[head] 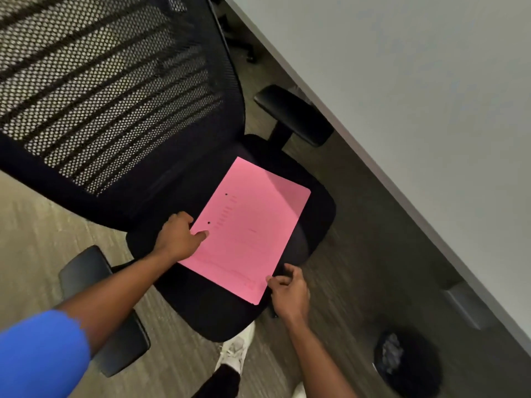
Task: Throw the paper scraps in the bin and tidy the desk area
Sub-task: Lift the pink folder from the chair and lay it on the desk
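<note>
A pink folder with two punched holes lies flat on the black seat of an office chair. My left hand rests on the folder's left edge, thumb on top of the pink surface and fingers curled at the edge. My right hand is at the folder's near right corner, fingertips pinching or touching that corner. A black mesh bin stands on the floor at the lower right with crumpled paper scraps inside.
The chair's mesh backrest fills the upper left, and its armrests stick out on both sides. A grey desk top runs diagonally along the right. My white shoe is under the seat's front edge. The floor is wood-look.
</note>
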A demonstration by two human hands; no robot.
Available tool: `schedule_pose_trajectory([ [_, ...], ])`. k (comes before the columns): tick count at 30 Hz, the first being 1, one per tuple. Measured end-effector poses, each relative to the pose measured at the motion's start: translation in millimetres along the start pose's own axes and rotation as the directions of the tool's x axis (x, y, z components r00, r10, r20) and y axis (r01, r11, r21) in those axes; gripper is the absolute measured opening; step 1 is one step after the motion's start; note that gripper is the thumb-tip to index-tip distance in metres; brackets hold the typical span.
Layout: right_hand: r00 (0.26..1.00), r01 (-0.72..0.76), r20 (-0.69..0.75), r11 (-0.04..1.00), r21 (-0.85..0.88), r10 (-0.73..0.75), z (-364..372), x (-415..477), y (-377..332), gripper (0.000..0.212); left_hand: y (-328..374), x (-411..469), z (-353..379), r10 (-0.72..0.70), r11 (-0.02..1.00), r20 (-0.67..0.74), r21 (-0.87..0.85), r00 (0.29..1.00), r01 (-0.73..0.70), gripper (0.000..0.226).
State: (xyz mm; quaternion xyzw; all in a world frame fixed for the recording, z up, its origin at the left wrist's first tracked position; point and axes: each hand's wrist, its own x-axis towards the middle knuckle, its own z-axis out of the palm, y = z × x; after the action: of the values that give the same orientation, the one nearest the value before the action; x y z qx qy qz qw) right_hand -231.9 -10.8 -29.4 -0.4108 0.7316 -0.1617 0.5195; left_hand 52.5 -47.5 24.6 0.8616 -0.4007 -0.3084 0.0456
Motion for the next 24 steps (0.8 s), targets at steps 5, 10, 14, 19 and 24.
schedule_pose_trajectory([
  [5,1.0,-0.02,-0.006,0.999,-0.032,0.02,15.3,-3.5,-7.5,0.051,-16.2,-0.3,5.1,-0.122,0.967,0.097,-0.214,0.988,0.14,0.081],
  [10,0.998,-0.055,-0.038,0.998,-0.013,0.054,19.7,-7.2,-18.8,0.05,-21.0,-2.5,4.4,-0.138,0.956,0.121,-0.242,0.983,0.164,0.073],
  [14,0.998,-0.046,-0.039,0.999,-0.011,0.046,6.5,-17.5,-19.8,0.049,-27.7,-15.1,-3.6,-0.12,0.968,0.108,-0.207,0.987,0.141,0.052],
  [19,1.0,0.012,-0.027,0.999,-0.039,-0.013,-22.4,-43.7,-24.4,0.051,-32.4,-53.8,-15.7,-0.107,0.975,0.125,-0.182,0.986,0.129,0.033],
  [24,0.996,0.087,0.013,0.994,-0.061,-0.087,-60.2,-85.5,-22.0,0.049,-25.4,-108.6,-26.9,-0.126,0.966,0.116,-0.213,0.985,0.149,0.035],
])
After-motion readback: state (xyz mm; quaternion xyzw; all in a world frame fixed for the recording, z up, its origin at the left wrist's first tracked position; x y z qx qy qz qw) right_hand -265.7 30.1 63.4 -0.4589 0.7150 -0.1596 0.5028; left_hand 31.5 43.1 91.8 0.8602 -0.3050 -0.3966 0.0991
